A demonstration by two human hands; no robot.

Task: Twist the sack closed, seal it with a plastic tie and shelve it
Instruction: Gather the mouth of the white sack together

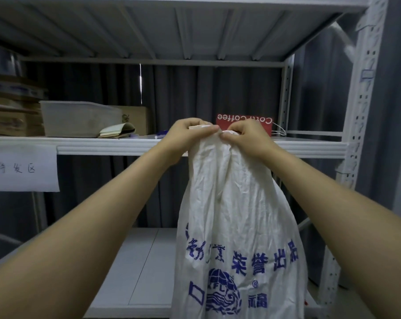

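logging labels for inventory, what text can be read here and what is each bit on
"Cotti Coffee", upside down, partly hidden by the hands: red bag on the shelf.
"荣誉出品": blue print on the white sack; its other characters are too crumpled to read.
Handwritten characters, too faint to be sure of: paper sign on the shelf edge.

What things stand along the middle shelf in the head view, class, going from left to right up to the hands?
Stacked cardboard boxes → pale plastic tub → small open notebook → left hand → right hand, both hands gripping the gathered top of the white sack.
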